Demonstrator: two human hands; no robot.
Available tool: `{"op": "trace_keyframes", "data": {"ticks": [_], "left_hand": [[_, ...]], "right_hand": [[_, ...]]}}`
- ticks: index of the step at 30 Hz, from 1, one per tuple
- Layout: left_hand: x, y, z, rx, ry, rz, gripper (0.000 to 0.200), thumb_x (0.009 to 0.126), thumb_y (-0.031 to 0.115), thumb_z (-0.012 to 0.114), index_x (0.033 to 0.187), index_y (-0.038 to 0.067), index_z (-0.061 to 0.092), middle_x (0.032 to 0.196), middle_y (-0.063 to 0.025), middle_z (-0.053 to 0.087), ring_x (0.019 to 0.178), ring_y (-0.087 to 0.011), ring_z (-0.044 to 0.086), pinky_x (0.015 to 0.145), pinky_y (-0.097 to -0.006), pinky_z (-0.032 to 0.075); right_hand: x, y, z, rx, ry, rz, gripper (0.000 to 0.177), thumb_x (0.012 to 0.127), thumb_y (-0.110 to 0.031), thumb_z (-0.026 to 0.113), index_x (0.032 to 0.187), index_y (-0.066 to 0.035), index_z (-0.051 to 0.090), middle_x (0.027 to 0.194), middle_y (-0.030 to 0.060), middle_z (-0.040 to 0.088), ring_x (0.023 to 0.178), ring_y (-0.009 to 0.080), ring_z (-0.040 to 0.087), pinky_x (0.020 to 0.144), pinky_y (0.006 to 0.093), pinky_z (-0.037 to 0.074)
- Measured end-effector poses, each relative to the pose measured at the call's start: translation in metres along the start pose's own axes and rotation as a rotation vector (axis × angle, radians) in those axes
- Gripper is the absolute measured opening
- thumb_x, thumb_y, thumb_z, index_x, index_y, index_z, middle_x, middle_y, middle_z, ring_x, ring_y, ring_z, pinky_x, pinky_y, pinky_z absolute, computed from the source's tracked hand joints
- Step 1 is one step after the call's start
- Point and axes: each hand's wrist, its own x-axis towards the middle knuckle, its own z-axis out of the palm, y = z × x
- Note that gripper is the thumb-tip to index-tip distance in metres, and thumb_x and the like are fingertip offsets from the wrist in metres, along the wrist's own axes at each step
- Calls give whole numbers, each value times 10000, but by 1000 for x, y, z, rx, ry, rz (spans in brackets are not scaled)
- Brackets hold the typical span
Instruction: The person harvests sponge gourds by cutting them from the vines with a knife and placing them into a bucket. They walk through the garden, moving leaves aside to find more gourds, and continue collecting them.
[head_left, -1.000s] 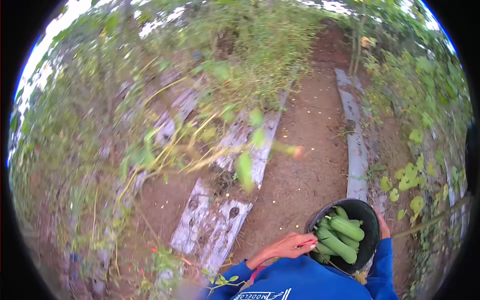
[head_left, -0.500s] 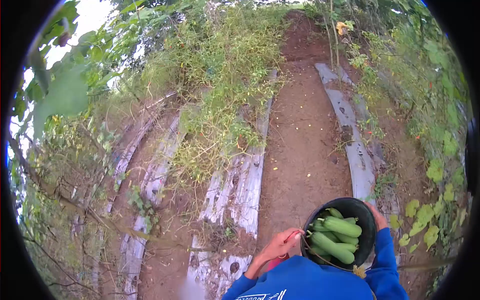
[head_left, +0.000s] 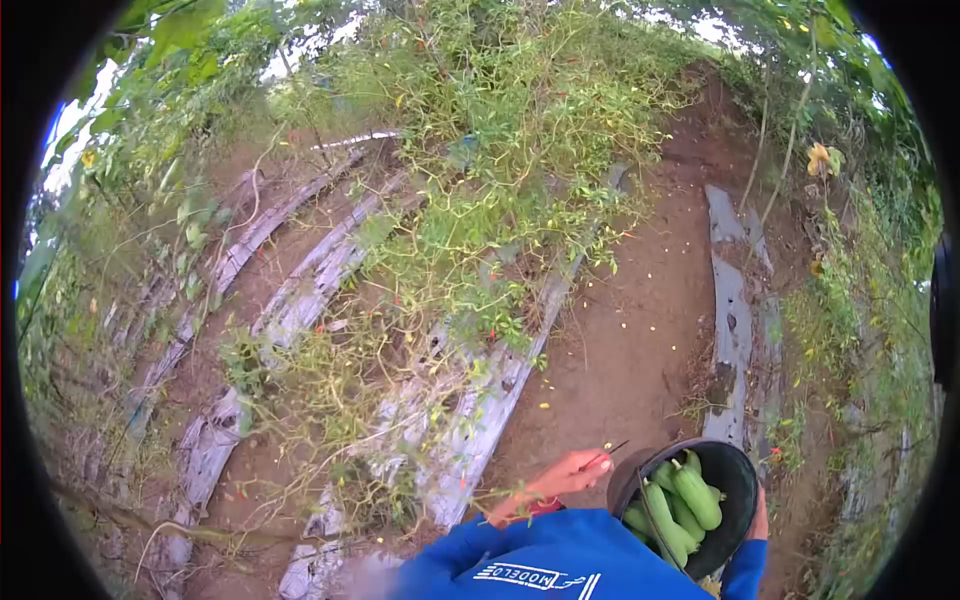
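Observation:
A black bucket (head_left: 742, 500) with several pale green gourds (head_left: 698, 497) in it is held against the blue sleeve and shirt at the lower right. My right hand (head_left: 760, 518) grips the bucket's right side, its fingers partly hidden by the wall. My left hand (head_left: 568, 476) is left of the bucket, apart from its rim, closed on a small red-handled tool with a thin dark blade pointing up and right. The bucket's thin handle lies across the gourds.
Bare soil path (head_left: 640, 330) runs ahead between beds. Torn grey plastic mulch (head_left: 732, 320) lines the right bed. Tangled pepper plants (head_left: 470, 220) with red fruits cover the left beds. A dry branch (head_left: 150, 522) crosses the lower left.
The view has turned left, and the bucket sits lower and tilts more. My left hand has moved away from the bucket's rim, and the tool's blade now shows.

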Motion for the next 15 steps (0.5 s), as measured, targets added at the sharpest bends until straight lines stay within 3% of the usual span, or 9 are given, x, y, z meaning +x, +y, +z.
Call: {"op": "trace_keyframes", "data": {"ticks": [1,2,5,6,9,13,14,15], "left_hand": [[27,8,-12,-16,-1,-8,295,1032,321,489,1084,59,616,756,27,526,697,-70,506,617,-246,428],[54,13,-25,52,-30,54,289,1031,314,492,1082,58,614,754,22,530,694,-74,511,618,-251,433],[129,48,-59,202,-30,213,266,1030,288,495,1065,48,604,760,-8,553,702,-91,535,635,-275,452],[151,58,-68,235,-17,202,272,1032,291,487,1056,44,599,768,-16,563,710,-98,542,640,-285,455],[213,67,-93,264,49,192,290,1032,306,479,1038,41,596,771,-29,574,714,-110,552,641,-300,456],[303,27,-107,211,202,166,329,1023,347,479,990,40,593,725,-30,552,680,-114,530,610,-317,442],[317,16,-99,173,336,154,329,1023,347,479,990,40,593,725,-30,552,680,-114,530,610,-317,442],[336,13,-102,189,319,134,345,1021,363,480,962,40,585,702,-31,528,665,-118,511,596,-331,429]], "right_hand": [[19,1,-25,-94,94,-102,484,1051,-356,375,1397,-40,493,1348,109,589,1195,251,581,1061,384,446],[31,-21,10,43,105,-65,478,1044,-364,393,1381,-47,512,1343,110,593,1189,252,586,1050,386,457],[85,-64,59,55,65,-22,483,1035,-372,423,1377,-43,514,1342,111,592,1193,251,586,1054,387,455],[116,-64,31,-193,-11,-167,499,1034,-363,431,1403,-30,479,1367,112,569,1213,248,572,1072,387,438],[193,-81,43,-46,48,-20,496,1035,-359,429,1403,-30,479,1366,113,570,1213,246,572,1071,384,438],[358,-110,57,-169,23,117,493,1037,-355,426,1403,-30,480,1364,114,570,1212,244,573,1069,381,440],[403,-124,65,-232,-2,167,492,1037,-353,425,1404,-30,480,1364,114,570,1212,243,573,1069,380,440],[452,-136,76,-288,-39,206,491,1037,-352,424,1404,-29,480,1363,115,570,1212,243,573,1068,379,440]]}}
